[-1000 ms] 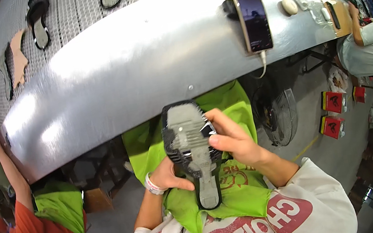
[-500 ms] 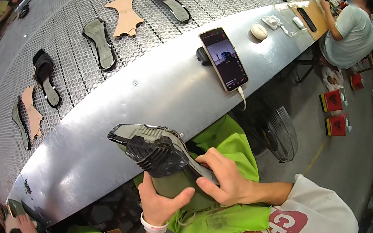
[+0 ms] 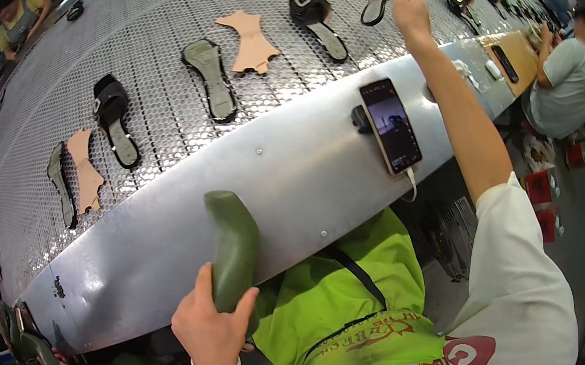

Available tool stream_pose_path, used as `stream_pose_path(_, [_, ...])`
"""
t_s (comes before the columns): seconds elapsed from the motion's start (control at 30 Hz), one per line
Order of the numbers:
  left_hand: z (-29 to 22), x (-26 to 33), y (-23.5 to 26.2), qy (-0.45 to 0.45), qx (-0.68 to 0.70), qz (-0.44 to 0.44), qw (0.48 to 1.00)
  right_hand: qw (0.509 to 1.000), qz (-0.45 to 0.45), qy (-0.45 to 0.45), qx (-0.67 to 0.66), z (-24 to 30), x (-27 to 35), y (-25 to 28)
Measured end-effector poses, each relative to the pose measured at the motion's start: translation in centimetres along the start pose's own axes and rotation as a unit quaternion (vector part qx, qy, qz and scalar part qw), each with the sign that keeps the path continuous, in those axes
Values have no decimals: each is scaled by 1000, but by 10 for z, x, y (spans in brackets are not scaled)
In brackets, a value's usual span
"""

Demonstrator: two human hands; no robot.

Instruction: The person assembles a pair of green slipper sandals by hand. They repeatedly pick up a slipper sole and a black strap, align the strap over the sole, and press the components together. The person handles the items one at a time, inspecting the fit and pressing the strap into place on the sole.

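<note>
My left hand (image 3: 209, 324) is closed around a smooth green shoe last (image 3: 235, 238), held tilted over the near edge of the metal ledge with nothing on it. Stretched far out to the right, my right hand (image 3: 412, 15) grips the strap end of a black sandal (image 3: 376, 0), slightly blurred, over the mesh conveyor. Left of that sandal lies another black slide sandal (image 3: 322, 27) with a buckle. Farther left are a grey insole (image 3: 212, 84) and a tan hourglass-shaped piece (image 3: 251, 41).
On the metal ledge (image 3: 291, 175), a phone (image 3: 391, 126) leans on a stand with a white cable. More sandals and pieces lie along the mesh conveyor (image 3: 153, 43). Co-workers sit at the lower left and right, and another stands across at the far left.
The black sandal has come off the green last and is now over the conveyor in my right hand. My left hand has moved left with the bare last.
</note>
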State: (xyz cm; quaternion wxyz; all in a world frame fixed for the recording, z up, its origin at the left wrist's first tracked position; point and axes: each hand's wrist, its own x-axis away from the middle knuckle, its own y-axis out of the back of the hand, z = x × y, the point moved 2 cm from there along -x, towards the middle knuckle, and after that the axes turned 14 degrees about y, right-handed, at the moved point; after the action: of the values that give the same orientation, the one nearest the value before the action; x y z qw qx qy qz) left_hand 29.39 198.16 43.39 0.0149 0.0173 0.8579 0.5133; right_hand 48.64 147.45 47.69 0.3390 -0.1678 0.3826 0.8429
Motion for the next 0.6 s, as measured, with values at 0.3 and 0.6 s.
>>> stream_pose_path(0.3, [10, -38, -17, 31, 72, -128, 989, 900, 397, 110, 141, 82, 48, -250])
stream_pose_path(0.6, [20, -41, -13, 44, 76, -126, 988, 938, 300, 102, 138, 141, 96, -245])
